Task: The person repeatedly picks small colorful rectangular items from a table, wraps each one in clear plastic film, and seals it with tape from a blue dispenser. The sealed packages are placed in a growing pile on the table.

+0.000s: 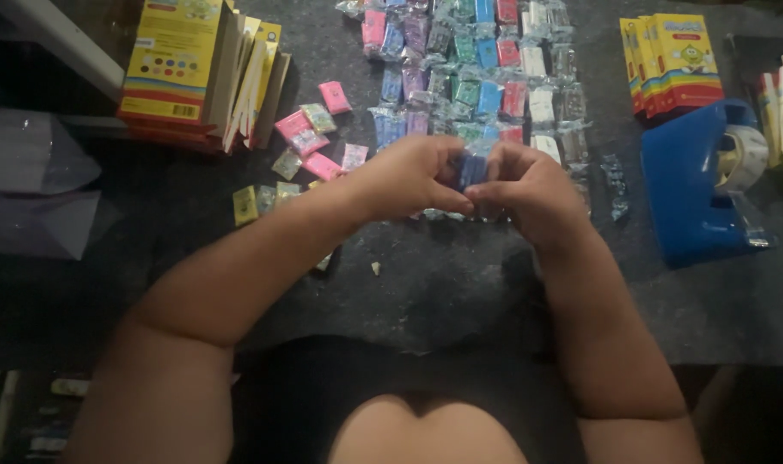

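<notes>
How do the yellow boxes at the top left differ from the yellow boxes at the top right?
The top-left boxes form a larger, loose pile, some flattened and fanned out; the top-right boxes are a smaller, tidy row beside the blue tape dispenser. The left front shows coloured dots; the right front shows a green figure. Both are yellow with rainbow stripes.

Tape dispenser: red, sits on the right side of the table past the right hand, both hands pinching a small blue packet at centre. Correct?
Not quite. The tape dispenser is blue, not red, as the head view shows. The rest holds: it sits right of the right hand, and with the left hand both pinch the small blue packet at centre.
</notes>
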